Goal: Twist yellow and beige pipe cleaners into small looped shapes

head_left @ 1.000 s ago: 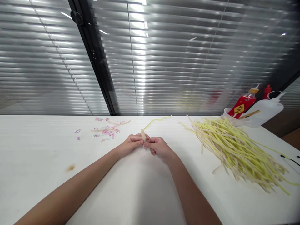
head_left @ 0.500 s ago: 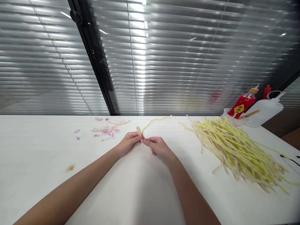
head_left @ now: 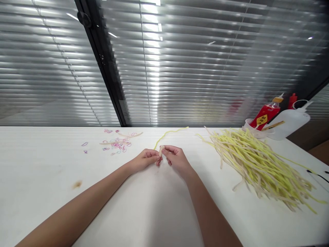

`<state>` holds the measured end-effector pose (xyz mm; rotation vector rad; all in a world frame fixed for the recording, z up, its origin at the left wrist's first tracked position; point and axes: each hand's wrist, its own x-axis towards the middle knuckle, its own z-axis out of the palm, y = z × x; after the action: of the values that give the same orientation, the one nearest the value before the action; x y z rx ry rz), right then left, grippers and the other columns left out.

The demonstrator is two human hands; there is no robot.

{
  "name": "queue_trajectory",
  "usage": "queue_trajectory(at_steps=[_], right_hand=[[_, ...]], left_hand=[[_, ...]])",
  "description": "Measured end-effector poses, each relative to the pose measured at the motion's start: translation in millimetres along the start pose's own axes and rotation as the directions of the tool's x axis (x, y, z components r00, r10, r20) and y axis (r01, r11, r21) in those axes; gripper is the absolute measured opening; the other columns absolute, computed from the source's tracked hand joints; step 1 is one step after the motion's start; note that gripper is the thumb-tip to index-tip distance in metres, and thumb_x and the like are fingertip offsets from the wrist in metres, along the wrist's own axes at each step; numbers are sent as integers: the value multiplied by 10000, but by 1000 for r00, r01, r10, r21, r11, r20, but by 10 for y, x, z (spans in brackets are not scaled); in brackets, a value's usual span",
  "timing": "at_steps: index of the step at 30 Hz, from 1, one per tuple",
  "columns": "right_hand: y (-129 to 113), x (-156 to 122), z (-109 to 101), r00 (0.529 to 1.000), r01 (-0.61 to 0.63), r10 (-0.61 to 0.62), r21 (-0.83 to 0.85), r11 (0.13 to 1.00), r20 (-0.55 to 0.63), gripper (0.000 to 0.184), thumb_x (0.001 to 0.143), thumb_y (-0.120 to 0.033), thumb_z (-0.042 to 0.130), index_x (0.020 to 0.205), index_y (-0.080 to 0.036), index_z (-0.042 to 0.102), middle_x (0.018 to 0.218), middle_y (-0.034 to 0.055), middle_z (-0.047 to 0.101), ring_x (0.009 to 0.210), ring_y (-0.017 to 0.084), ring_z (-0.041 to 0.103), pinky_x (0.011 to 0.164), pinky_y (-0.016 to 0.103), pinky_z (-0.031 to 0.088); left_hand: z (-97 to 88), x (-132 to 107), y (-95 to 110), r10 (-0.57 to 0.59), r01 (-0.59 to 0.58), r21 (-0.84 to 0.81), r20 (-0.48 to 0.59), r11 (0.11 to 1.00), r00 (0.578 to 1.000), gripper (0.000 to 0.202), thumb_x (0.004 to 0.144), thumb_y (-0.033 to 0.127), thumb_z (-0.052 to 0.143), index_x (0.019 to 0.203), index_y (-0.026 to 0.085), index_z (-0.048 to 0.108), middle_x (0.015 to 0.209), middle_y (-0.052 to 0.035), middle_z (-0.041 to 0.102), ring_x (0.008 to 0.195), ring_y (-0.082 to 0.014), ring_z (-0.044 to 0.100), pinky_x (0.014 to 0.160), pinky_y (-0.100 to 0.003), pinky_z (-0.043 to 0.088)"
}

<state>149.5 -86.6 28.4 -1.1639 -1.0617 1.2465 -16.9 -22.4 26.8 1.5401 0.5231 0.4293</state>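
A short, folded bundle of beige pipe cleaner [head_left: 161, 151] stands between my hands over the middle of the white table. My left hand [head_left: 145, 160] pinches its lower end between thumb and fingers. From the right, my right hand [head_left: 177, 159] is closed on its upper part, thumb and forefinger together. The fingertips of both hands nearly meet and hide much of the bundle. Just behind them a single yellow pipe cleaner [head_left: 168, 132] lies in a curve on the table, its near end close to my left fingers.
A large heap of yellow and beige pipe cleaners [head_left: 259, 164] covers the table's right side. Behind it stand a red-labelled bottle [head_left: 266, 113], a white squeeze bottle [head_left: 290, 121] and a small tub [head_left: 253, 132]. Small coloured loops [head_left: 119, 144] lie scattered at left. Blinds [head_left: 192, 68] rise behind the table [head_left: 51, 206].
The beige bundle has tilted from leaning left to leaning right and shows less. My right hand has moved up to its top; my left hand has shifted slightly right and down.
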Motion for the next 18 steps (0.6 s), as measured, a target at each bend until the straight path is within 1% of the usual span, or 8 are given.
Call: queue_trajectory(at_steps=[4,8,12,15,18], right_hand=[[-35,-31,-2,998,16,-17,24,1000,67,354,715,-452,660,956,-194,695,676,-4,554,501,66,336,470,225,284],[-36,-30,2,997,15,-18,45,999,74,311,689,-433,683,878,-187,703,714,3,577,496,61,341,463,225,281],[-33,-19,3,999,-4,2,47,999,49,279,668,-419,697,809,-178,702,641,-12,555,489,62,342,470,227,285],[-30,-10,7,999,-16,14,63,998,34,283,670,-417,694,805,-168,699,587,-22,527,490,64,354,481,223,290],[-23,0,18,999,-19,15,89,996,45,284,683,-424,680,780,-158,685,540,-30,500,483,65,363,479,217,284]], left_hand=[[-21,-6,13,4,-2,-28,88,1000,996,264,825,364,573,685,141,587,632,-10,535,669,-141,502,701,-263,389],[-38,-12,24,1,1,-13,145,1000,989,275,825,377,571,689,139,591,627,-11,524,663,-144,488,692,-267,387],[-33,-20,47,-9,9,1,155,1000,988,281,824,392,569,701,141,598,631,-15,527,662,-147,489,684,-265,392],[-23,-21,59,-12,12,0,141,1000,990,283,826,395,564,698,144,588,635,-17,523,670,-151,488,693,-269,395],[-20,-18,59,-9,8,5,134,1000,991,277,827,390,564,698,147,583,639,-15,520,675,-148,486,698,-266,393]])
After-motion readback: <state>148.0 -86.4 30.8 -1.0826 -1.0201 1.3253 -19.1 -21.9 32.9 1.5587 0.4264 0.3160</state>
